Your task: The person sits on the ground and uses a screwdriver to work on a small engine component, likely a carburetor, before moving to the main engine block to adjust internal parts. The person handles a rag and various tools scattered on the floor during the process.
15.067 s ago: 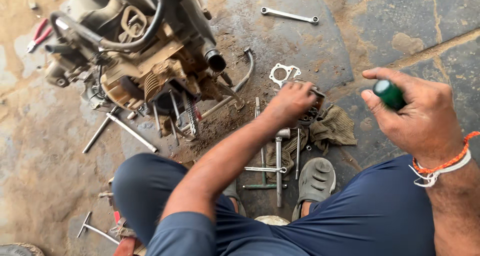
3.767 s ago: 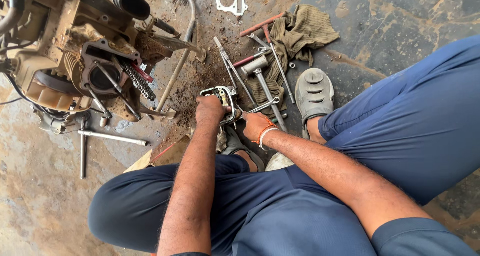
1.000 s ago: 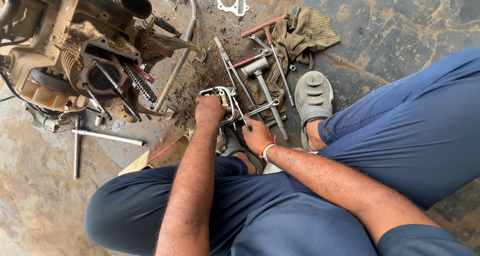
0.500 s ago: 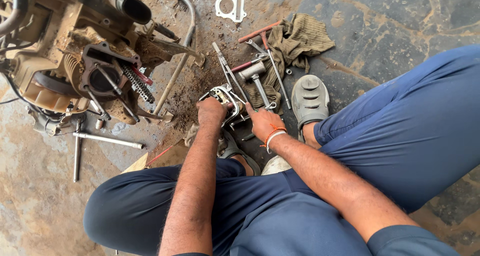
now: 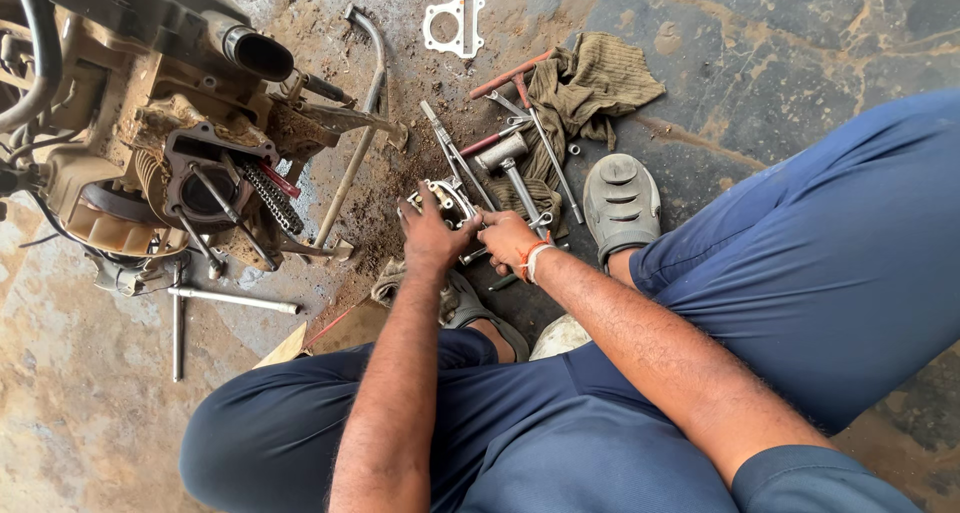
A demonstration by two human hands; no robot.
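Observation:
My left hand [image 5: 432, 239] grips a small grimy metal engine part [image 5: 447, 197] that rests on the dirty floor between my knees. My right hand [image 5: 505, 237], with an orange-and-white band on its wrist, is closed at the part's right side, fingers against it; what it pinches is hidden. Just beyond the part lie several long metal tools [image 5: 520, 168], among them a hammer-like one and red-handled ones.
A stripped engine [image 5: 190, 163] with an exposed cylinder and chain stands at the left. A bent pipe [image 5: 360, 103], a gasket [image 5: 455, 25] and an olive rag [image 5: 590, 88] lie beyond. A T-wrench [image 5: 215, 298] lies left; grey sandals [image 5: 620, 203] are on my feet.
The view has shifted slightly. Both hands stay on the metal part; my right hand has drawn closer to the left one at the part's side.

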